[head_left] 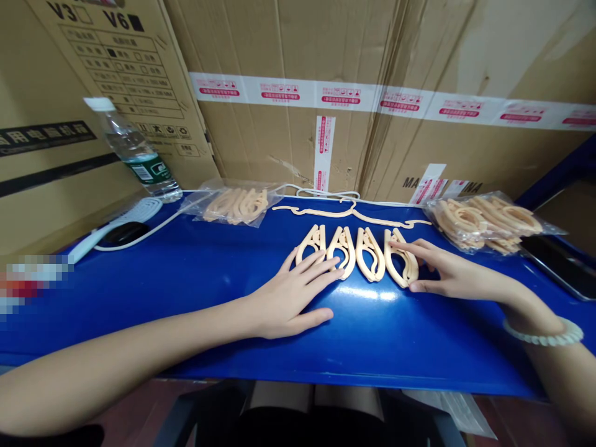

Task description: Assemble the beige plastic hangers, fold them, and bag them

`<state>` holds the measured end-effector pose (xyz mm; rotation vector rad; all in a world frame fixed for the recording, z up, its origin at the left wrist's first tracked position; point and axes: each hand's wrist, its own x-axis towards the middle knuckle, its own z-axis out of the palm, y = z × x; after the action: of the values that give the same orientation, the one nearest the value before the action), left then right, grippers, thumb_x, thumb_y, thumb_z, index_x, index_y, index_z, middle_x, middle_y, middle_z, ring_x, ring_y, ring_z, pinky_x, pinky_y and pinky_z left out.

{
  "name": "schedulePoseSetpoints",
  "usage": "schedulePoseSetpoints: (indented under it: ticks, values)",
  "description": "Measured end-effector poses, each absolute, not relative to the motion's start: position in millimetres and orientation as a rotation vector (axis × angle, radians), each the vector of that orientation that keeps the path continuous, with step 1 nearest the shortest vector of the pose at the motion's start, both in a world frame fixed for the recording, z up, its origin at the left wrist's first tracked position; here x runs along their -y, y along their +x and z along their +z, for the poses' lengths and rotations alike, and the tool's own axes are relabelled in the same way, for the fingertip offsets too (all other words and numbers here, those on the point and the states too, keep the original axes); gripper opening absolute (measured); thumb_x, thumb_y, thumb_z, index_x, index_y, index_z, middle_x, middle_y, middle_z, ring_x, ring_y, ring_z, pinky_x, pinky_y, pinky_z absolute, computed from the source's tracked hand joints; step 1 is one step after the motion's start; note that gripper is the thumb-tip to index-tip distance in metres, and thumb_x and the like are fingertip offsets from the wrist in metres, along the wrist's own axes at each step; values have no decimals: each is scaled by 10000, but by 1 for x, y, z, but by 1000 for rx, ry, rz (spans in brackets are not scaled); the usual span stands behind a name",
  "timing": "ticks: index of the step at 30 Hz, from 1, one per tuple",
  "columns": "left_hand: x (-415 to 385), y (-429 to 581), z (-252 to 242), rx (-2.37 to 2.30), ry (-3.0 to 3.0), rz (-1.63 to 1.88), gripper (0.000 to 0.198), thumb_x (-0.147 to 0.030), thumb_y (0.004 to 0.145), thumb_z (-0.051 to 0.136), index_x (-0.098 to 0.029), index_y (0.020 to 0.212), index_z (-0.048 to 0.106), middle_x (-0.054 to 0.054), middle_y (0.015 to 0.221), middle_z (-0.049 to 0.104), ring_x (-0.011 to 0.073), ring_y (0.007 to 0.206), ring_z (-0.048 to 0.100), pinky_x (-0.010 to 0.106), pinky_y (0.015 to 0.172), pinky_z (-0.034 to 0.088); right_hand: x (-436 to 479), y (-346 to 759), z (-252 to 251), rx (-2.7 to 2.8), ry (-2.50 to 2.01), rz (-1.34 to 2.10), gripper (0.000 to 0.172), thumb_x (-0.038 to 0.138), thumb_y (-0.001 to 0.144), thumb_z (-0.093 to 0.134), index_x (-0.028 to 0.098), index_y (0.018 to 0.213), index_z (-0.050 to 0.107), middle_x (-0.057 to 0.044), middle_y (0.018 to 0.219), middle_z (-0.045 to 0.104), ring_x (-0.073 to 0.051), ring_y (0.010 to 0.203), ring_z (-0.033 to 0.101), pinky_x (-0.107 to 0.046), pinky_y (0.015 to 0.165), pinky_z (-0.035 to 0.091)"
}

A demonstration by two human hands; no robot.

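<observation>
Several folded beige plastic folding hangers (371,273) lie side by side in a row on the blue table (223,273). My left hand (298,295) rests flat with its fingers spread, fingertips over the two leftmost hangers, partly covering them. At the right end of the row, my right hand (447,270) has thumb and fingers around the side of the last folded hanger (395,267). Behind the row lies an unfolded hanger (321,213), its arms stretched wide and its hook toward the back.
Clear bags of beige hangers lie at back left (237,205) and right (488,217). A phone (559,267) is at far right. On the left are a water bottle (139,155), a light-blue handled object (116,223) and a white cable (153,230). Cardboard boxes (279,37) wall the back.
</observation>
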<state>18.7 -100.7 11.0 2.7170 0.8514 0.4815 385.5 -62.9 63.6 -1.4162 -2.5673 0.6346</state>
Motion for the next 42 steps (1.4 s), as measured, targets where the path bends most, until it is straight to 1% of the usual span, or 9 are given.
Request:
schedulePoseSetpoints:
  ticks: [5, 14, 20, 22, 25, 27, 31, 36, 42]
  values:
    - [100, 19, 11, -892, 2699, 427, 666, -561, 1007, 472, -262, 1581, 315, 92, 1655, 309, 363, 1557, 169, 634, 1244, 21, 65, 379, 63, 2598, -1465, 578, 882, 650, 845, 641, 328, 1599, 316, -123, 1339, 543, -361, 1228, 553, -556, 1105, 420]
    - [99, 19, 10, -893, 2702, 460, 692, -568, 994, 495, -275, 1588, 297, 95, 1654, 308, 363, 1556, 172, 627, 1246, 22, 64, 374, 61, 2609, -1511, 487, 859, 677, 844, 606, 325, 1586, 353, -95, 1142, 555, -325, 1062, 587, -568, 1047, 456]
    - [97, 20, 13, -923, 2619, 486, 707, -512, 1001, 504, -253, 1602, 235, 116, 1666, 272, 362, 1550, 200, 643, 1240, 54, 63, 377, 58, 2600, -1504, 480, 877, 678, 848, 607, 295, 1591, 344, -116, 1267, 495, -345, 1180, 543, -547, 1117, 404]
    - [96, 20, 15, -946, 2562, 615, 632, -434, 1008, 508, -234, 1567, 289, 130, 1636, 341, 343, 1524, 272, 618, 1240, 121, 62, 378, 58, 2581, -1477, 480, 890, 674, 824, 649, 297, 1579, 363, -113, 1294, 492, -350, 1204, 536, -529, 1110, 418]
    - [92, 19, 19, -994, 2412, 966, 351, -305, 985, 525, -199, 1320, 519, 135, 1374, 597, 292, 1297, 535, 497, 1122, 381, 60, 377, 61, 2484, -1407, 408, 725, 652, 846, 642, 259, 1444, 525, -117, 1236, 534, -322, 1118, 579, -475, 988, 508]
    - [90, 18, 21, -1050, 2291, 1141, 116, -252, 958, 539, -198, 1051, 583, 82, 1092, 668, 232, 1027, 625, 391, 936, 486, 58, 375, 63, 2378, -1373, 310, 510, 627, 890, 594, 221, 1195, 637, -111, 1097, 581, -281, 965, 603, -427, 837, 542]
    - [86, 18, 21, -1141, 2071, 1218, 77, -204, 912, 568, -202, 841, 539, 3, 837, 611, 161, 797, 598, 282, 725, 469, 57, 372, 67, 2183, -1399, 211, 364, 583, 944, 519, 235, 842, 544, -54, 815, 593, -209, 717, 553, -358, 658, 475]
    - [82, 17, 16, -1138, 1932, 1233, 87, -177, 859, 600, -199, 804, 535, -21, 780, 604, 139, 749, 594, 246, 651, 435, 57, 370, 66, 2139, -1402, 165, 369, 555, 970, 458, 247, 767, 459, -20, 707, 539, -185, 646, 496, -334, 602, 413]
    - [82, 15, 15, -1119, 1906, 1216, 118, -179, 842, 624, -195, 757, 543, -24, 752, 616, 137, 724, 594, 264, 674, 431, 57, 369, 63, 2145, -1397, 141, 375, 511, 989, 435, 247, 724, 403, -2, 655, 471, -173, 601, 447, -334, 577, 373]
